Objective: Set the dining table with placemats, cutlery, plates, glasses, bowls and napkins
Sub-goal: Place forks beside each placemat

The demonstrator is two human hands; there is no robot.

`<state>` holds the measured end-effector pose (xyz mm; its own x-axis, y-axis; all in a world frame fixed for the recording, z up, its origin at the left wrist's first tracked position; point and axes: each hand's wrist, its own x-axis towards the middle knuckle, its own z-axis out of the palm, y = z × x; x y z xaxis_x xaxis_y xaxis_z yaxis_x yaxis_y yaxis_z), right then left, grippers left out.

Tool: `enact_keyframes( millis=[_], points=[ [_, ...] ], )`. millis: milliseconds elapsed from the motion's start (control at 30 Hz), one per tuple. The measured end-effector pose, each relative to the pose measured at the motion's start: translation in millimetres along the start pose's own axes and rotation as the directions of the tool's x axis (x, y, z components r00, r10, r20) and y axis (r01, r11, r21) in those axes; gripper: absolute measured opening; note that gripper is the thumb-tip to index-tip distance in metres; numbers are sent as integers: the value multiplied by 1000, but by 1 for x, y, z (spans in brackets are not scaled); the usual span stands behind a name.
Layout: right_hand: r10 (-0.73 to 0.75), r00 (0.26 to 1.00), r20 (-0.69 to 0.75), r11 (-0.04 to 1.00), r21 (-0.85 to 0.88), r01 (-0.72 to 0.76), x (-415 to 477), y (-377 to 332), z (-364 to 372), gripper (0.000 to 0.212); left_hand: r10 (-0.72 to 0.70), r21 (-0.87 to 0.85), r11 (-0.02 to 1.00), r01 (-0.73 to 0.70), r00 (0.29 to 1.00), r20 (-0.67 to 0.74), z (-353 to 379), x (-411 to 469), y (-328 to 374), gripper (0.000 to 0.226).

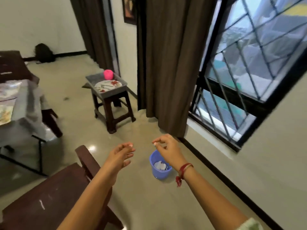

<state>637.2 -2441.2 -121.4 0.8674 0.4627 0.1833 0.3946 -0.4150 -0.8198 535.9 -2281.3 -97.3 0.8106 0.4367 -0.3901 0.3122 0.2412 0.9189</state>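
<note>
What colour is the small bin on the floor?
The bin is blue; the head view shows it best.

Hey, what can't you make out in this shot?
- Dining table: head view, cut off by the left edge; what lies on it is blurred.
- Tray on the stool: head view, plate and cutlery too small to count.
- Blue bin: right hand covers part of its white contents.
- Whether the right hand pinches anything: too small to tell.
</note>
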Motion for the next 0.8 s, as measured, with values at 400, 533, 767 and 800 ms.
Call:
enact_keyframes(
  millis=[400,533,767,800],
  points=[
    [-158,895,418,987,66,143,239,20,118,11,-71,-233,972,-24,918,-390,-55,167,17,15],
    [-182,864,469,983,72,168,369,8,178,10,-121,-264,965,4,896,-428,-94,275,56,12],
    [-170,829,534,985,108,132,489,-4,253,12,-129,-261,965,-19,832,-539,-168,364,101,10],
    [-159,828,537,987,107,121,503,-5,263,12,-139,-260,966,-10,826,-546,-177,375,105,10]
  ],
)
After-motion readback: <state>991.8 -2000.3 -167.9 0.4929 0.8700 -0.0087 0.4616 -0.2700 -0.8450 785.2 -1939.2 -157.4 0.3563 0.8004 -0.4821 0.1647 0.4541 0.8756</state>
